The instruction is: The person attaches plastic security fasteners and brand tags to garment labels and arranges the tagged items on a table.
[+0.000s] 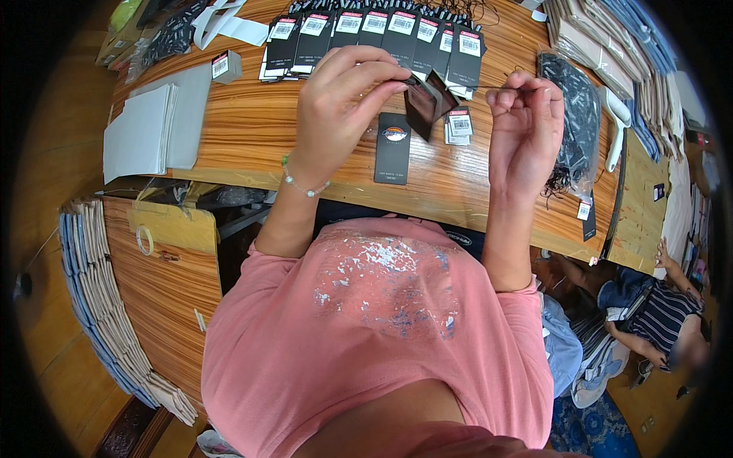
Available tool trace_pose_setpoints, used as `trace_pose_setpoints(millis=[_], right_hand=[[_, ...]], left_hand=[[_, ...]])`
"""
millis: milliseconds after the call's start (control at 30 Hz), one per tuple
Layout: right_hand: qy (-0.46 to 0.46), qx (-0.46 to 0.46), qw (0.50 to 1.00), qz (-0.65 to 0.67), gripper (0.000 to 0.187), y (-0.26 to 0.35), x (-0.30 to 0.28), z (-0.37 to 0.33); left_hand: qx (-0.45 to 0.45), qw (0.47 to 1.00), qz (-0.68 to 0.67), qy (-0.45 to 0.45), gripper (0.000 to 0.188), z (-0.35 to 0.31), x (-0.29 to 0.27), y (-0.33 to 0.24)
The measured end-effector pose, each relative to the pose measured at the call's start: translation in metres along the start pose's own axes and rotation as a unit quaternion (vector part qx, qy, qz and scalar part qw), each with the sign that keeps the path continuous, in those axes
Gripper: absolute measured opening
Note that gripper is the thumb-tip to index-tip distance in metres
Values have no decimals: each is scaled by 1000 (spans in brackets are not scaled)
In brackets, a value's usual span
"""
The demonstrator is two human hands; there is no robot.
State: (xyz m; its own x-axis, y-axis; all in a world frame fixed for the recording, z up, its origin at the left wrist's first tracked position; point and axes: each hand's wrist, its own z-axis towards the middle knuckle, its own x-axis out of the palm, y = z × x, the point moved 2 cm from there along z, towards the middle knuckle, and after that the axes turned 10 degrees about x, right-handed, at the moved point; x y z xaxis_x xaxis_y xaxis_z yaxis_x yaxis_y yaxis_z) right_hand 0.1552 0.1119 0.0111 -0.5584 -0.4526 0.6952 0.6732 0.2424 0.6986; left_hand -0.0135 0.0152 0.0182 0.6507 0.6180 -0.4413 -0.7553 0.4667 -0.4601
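Note:
My left hand [336, 107] is raised over the table, its thumb and fingers pinching dark hang tags [421, 111] that fan apart at an angle. To the right, my right hand [528, 130] is held up with curled fingers, and a thin black string seems to be pinched in them. Below the held tags, a single black hang tag [392, 159] lies flat near the table's front edge. A small stack of white barcode tags [460, 124] sits between my hands. Behind them spreads a row of black hang tags [402, 32] with white barcode labels and black strings.
A clear bag of black string fasteners [569, 114] and a white-handled tool [615, 126] lie right on the wooden table [252, 114]. White paper sheets [141, 130] and a small grey box [226, 67] are left. Folded garments [588, 46] are piled far right; another person [664, 313] is lower right.

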Motion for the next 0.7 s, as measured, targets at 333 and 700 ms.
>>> trace_pose_setpoints(millis=[333,700], right_hand=[[46,61,970,-231,17,-5,23,-8],[58,83,950,-296,15,-1,30,-14]], left_hand=[[-126,977,-171,-25,12,3,-5,-7],[-104,956,-275,-11,14,4,-11,-14]])
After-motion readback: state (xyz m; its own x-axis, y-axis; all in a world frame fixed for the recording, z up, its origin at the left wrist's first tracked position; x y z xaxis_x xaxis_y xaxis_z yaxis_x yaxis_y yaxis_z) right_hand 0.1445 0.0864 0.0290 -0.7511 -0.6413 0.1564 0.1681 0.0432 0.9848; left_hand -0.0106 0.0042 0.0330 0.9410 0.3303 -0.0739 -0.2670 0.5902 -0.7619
